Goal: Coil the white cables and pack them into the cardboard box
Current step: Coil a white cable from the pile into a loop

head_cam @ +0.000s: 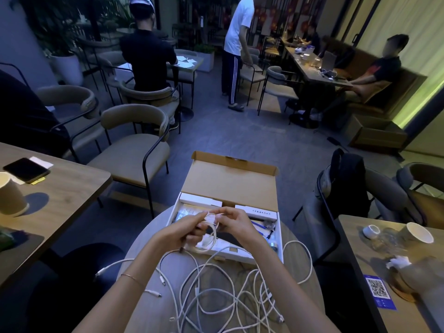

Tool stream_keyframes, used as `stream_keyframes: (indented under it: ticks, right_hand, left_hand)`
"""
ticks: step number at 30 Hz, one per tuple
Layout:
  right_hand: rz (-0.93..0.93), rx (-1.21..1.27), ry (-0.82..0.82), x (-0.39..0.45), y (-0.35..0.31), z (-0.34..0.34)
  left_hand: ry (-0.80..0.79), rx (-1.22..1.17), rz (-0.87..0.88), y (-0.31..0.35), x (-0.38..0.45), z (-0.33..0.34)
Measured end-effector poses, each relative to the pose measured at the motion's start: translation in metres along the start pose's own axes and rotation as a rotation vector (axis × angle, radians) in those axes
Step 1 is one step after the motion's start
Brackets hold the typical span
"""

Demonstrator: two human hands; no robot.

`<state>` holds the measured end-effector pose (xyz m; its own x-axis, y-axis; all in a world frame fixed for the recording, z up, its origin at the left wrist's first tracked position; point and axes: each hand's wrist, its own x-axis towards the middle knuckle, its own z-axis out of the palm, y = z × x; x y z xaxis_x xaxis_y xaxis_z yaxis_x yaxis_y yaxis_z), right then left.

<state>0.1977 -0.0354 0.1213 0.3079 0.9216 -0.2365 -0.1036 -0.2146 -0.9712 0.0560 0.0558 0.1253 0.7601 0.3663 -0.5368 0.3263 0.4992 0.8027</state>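
Note:
An open cardboard box (pixel 230 186) stands on a round table (pixel 153 236) with its lid flipped back; small white boxes and dark items lie inside. Above its near half, my left hand (pixel 185 230) grips a coiled white cable (pixel 210 239) whose loop hangs below the fingers. My right hand (pixel 234 221) pinches the top of the same coil beside the left fingertips. A tangle of loose white cables (pixel 228 292) covers the table in front of the box, between my forearms.
A wooden table at left carries a phone (pixel 26 169) and a paper cup (pixel 10 195). Another table at right has cups (pixel 419 233) and a QR card (pixel 379 290). Chairs (pixel 134 150) and a backpack (pixel 346 183) stand around; people sit and stand farther back.

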Motion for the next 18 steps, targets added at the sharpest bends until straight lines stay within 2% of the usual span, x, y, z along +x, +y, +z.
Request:
stream_keyframes:
  ticks: [3,6,9,13,18]
  right_hand:
    - [0.043,0.110,0.014,0.002,-0.004,-0.003]
    - [0.118,0.222,0.015,-0.001,-0.003,0.004]
    - [0.221,0.276,0.005,-0.002,0.007,0.010]
    - [0.283,0.146,-0.032,-0.003,0.012,0.007]
    - [0.223,0.047,-0.076,-0.005,0.015,0.002]
  left_hand:
    - [-0.053,0.009,-0.025,-0.003,-0.004,-0.004]
    - [0.035,-0.115,0.068,-0.006,0.001,0.000]
    - [0.123,-0.122,0.146,-0.009,0.010,0.004]
    - [0.201,-0.089,0.182,-0.017,0.018,0.000]
    - [0.281,-0.053,0.214,-0.025,0.024,0.000]
